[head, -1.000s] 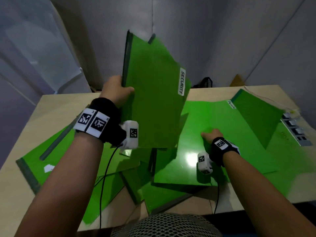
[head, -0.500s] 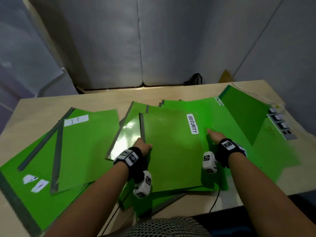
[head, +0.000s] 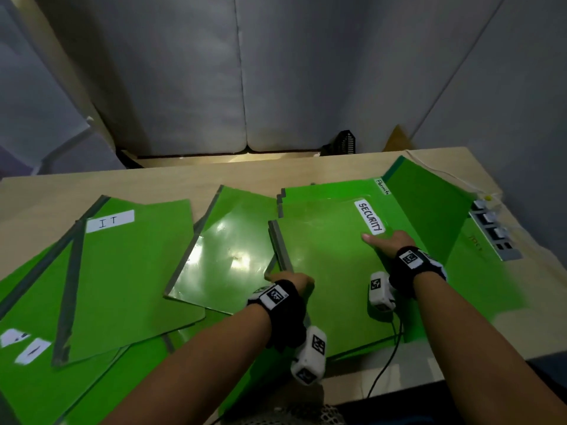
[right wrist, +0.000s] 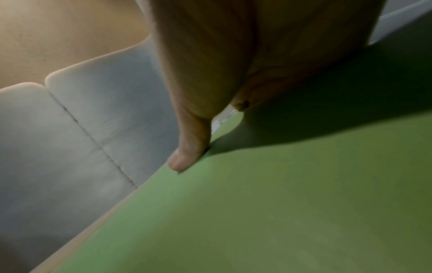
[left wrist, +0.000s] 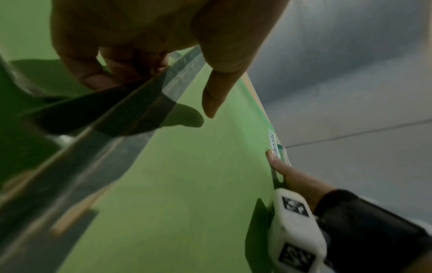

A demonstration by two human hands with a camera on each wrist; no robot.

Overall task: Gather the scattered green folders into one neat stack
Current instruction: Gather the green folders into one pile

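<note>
The green SECURITY folder (head: pixel 331 271) lies flat on top of a pile of green folders right of centre. My left hand (head: pixel 291 279) grips its grey spine edge; in the left wrist view the fingers (left wrist: pixel 112 70) curl under the spine and the thumb points down over the cover (left wrist: pixel 187 184). My right hand (head: pixel 386 240) rests flat on the cover just below the SECURITY label, thumb stretched out (right wrist: pixel 187 147). Under it lies the Permits folder (head: pixel 429 216), its cover standing half open. The IT folder (head: pixel 122 271) and a glossy folder (head: pixel 227 259) lie askew to the left.
More green folders overlap at the far left (head: pixel 30 348), reaching the table's near edge. A grey power strip (head: pixel 494 237) sits at the right edge of the wooden table (head: pixel 153 182). Grey padded walls stand close behind. Wrist camera cables hang off the front.
My left hand brought the SECURITY folder down from upright to flat, then slid it right onto the pile. My right hand moved from the folder beneath onto its cover.
</note>
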